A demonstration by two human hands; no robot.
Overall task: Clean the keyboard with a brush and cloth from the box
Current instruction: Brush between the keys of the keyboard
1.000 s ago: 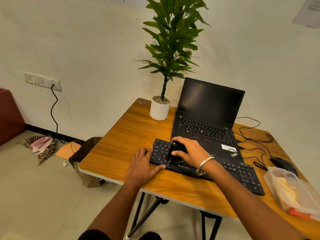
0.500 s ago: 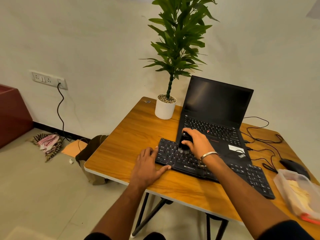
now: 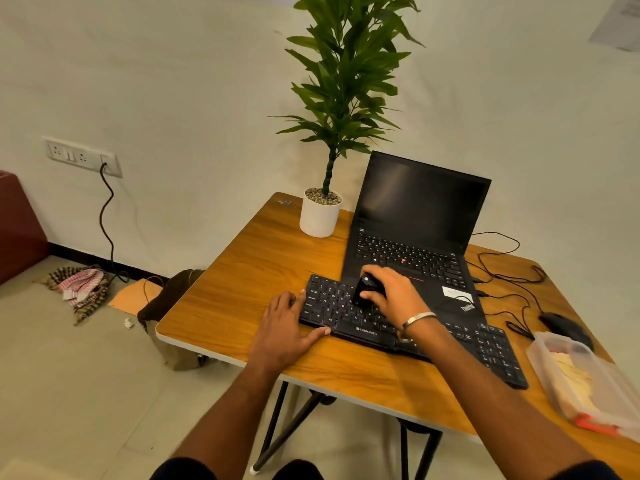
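**Brushing the keyboard: hands and surroundings**

At 9 o'clock of the view, a wall socket (image 3: pixel 83 156) feeds a dark cable (image 3: pixel 106 223) that drops to the floor, where a checked cloth (image 3: pixel 81 289) lies crumpled. The wooden table (image 3: pixel 242 271) fills the centre and right. The left hand (image 3: pixel 282 329) lies flat on the table at the keyboard's 9 o'clock end, fingers straight and loosely together, fingertips touching the keyboard's left edge and the thumb stretched along its near edge. The black keyboard (image 3: pixel 485 344) lies slantwise, its far edge overlapping the front of the open laptop (image 3: pixel 415 220). A potted plant (image 3: pixel 320 213) stands at 11 o'clock of the laptop. The right hand (image 3: pixel 394 294), a bangle at its wrist, curls its fingers over a black brush (image 3: pixel 367 291), whose lower end meets the keys left of centre. At 3 o'clock, a mouse (image 3: pixel 562 325) sits beyond a clear plastic box (image 3: pixel 554 375) holding pale cloth.
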